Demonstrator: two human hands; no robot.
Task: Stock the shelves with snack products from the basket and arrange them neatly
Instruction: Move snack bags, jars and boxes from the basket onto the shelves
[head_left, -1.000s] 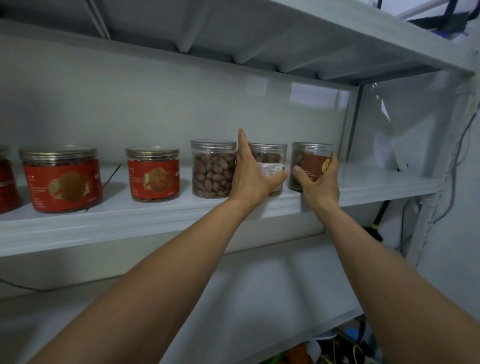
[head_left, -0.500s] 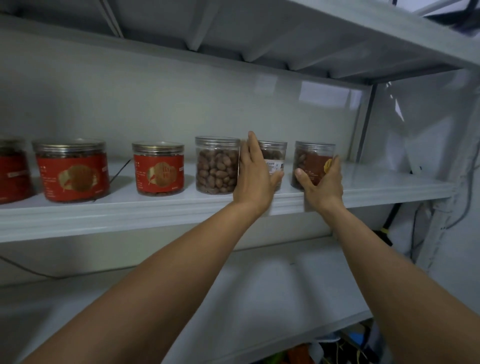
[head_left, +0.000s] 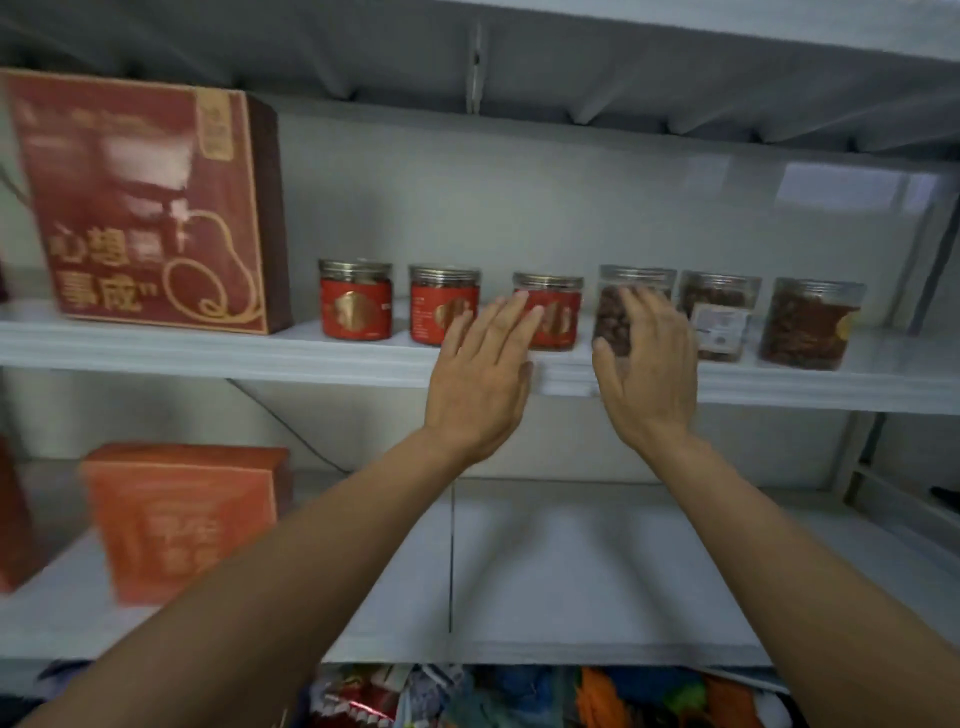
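Note:
A row of snack jars stands on the upper shelf (head_left: 208, 358). Three have red labels (head_left: 356, 304) (head_left: 441, 306) (head_left: 558, 312) and three are clear jars of nuts (head_left: 608, 312) (head_left: 719, 317) (head_left: 810, 325). My left hand (head_left: 483, 374) is raised with straight fingers, its tips in front of the third red jar. My right hand (head_left: 649, 369) has spread, relaxed fingers covering the first nut jar. Neither hand holds anything. The picture is blurred, so I cannot tell whether the fingers touch the jars.
A big red gift box (head_left: 150, 202) stands at the left of the upper shelf. An orange box (head_left: 182, 519) sits on the lower shelf (head_left: 571, 571). Colourful snack packets (head_left: 519, 696) lie below the lower shelf's front edge.
Both hands let go of the two rightmost nut jars and moved left along the row. The view swung left and pulled back, bringing the red box and lower shelf into sight.

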